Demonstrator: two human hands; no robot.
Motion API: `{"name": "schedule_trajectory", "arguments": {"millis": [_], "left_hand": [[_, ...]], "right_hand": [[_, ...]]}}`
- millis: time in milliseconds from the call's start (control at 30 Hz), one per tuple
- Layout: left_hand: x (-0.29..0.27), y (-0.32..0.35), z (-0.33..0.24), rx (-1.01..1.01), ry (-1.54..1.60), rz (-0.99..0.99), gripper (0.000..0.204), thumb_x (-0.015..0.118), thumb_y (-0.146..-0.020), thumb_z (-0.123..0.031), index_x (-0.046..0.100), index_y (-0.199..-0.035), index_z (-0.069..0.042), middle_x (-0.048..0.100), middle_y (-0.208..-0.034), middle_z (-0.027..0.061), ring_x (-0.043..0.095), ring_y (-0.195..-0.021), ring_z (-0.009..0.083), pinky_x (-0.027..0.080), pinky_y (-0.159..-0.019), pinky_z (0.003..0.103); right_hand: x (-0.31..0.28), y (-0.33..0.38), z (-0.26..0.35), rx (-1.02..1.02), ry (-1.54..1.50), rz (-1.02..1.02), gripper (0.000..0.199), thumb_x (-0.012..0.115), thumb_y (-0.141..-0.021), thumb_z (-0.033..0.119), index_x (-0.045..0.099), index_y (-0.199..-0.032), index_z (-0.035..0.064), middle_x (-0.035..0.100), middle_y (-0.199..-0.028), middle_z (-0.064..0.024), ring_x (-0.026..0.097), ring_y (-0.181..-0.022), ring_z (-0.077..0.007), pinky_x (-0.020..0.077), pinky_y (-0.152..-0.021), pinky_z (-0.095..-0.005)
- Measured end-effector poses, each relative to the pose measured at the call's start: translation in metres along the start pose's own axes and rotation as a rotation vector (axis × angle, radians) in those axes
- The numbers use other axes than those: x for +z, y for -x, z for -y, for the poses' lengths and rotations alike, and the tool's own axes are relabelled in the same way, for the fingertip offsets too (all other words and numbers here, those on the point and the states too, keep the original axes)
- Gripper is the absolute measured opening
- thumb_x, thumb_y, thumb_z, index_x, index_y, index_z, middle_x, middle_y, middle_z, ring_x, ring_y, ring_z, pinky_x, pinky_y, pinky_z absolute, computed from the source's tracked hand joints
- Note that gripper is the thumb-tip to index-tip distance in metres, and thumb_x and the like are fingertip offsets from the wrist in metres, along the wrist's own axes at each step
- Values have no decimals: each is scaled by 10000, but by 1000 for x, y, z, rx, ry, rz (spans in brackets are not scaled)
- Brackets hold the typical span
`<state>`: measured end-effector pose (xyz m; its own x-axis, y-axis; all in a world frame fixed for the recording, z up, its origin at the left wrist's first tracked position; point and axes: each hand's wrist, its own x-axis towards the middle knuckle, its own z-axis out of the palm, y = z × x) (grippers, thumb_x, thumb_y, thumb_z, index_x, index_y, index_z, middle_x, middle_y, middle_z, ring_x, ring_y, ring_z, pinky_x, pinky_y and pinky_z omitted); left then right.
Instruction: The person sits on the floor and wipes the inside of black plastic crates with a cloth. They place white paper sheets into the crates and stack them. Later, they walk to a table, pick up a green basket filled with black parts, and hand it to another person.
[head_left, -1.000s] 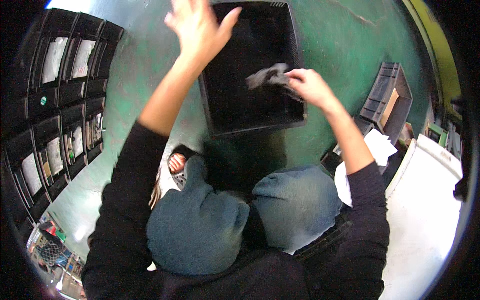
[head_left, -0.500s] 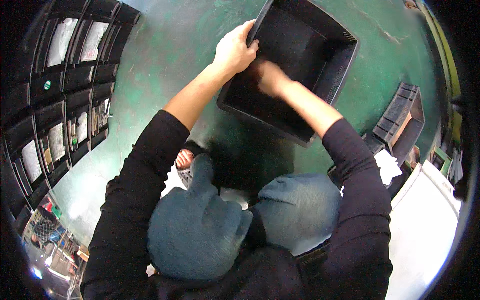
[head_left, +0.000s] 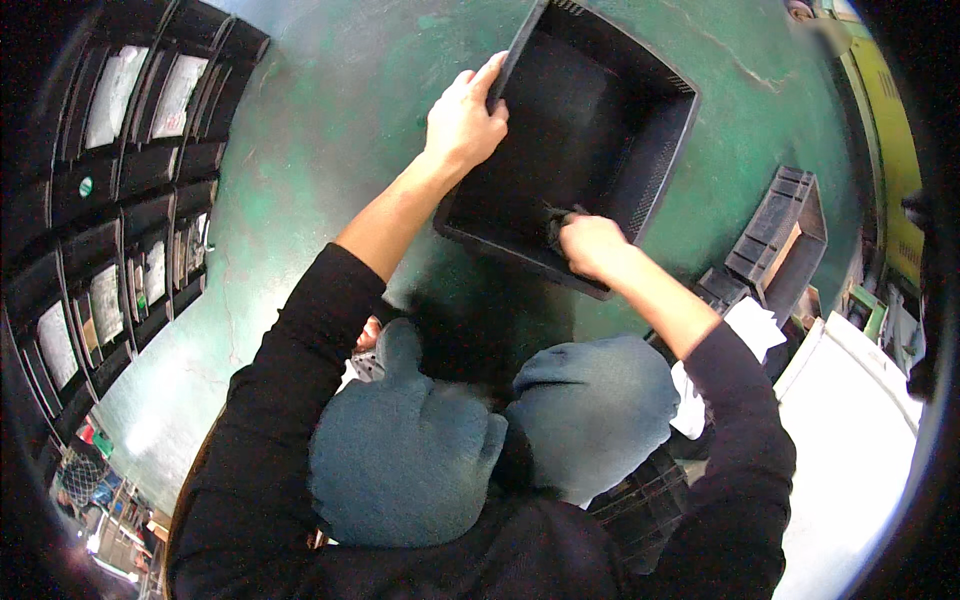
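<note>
A large black plastic crate (head_left: 570,110) is tilted in front of me, its hollow inside facing me. My left hand (head_left: 466,122) is closed round the crate's left rim. Over the near part of the crate, my right hand (head_left: 597,247) is closed on a small dark bristly thing (head_left: 558,225). That thing sticks out past the fingers on the left, against the crate's inside; most of it is hidden in the hand, so its exact kind does not show.
Stacked black bins (head_left: 120,205) with pale sheets on them line the left. At the right stand smaller black crates (head_left: 775,235), crumpled white paper (head_left: 755,328) and a white panel (head_left: 850,420). The green floor (head_left: 330,110) is worn. My knees are below the crate.
My right hand has moved from the crate's left-middle inside toward its near right side, and the dark bristly thing now shows in it. My left hand keeps its hold on the rim.
</note>
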<state>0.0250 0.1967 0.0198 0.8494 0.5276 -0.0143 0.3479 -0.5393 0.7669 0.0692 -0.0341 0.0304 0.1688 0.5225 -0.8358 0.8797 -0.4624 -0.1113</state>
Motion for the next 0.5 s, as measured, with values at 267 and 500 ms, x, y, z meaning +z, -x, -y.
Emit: {"name": "schedule_trajectory", "arguments": {"millis": [267,500], "left_hand": [[0,3,-3,-78,-24,6,574,595,-771,-151,440,-1320,-214,556,-993,150,564,-941,346,456,-839,415],[1,4,-4,-72,-24,1,565,594,-774,-160,443,-1317,-206,555,-1021,147,553,-984,343,451,-866,411]], "right_hand": [[-32,-15,60,360,-584,-111,327,539,-760,264,673,-837,-25,636,-957,-257,624,-905,-404,500,-789,-474],[-43,-36,77,-86,-706,-300,383,498,-839,318,631,-924,-31,621,-949,-266,602,-907,-416,482,-811,-478]]}}
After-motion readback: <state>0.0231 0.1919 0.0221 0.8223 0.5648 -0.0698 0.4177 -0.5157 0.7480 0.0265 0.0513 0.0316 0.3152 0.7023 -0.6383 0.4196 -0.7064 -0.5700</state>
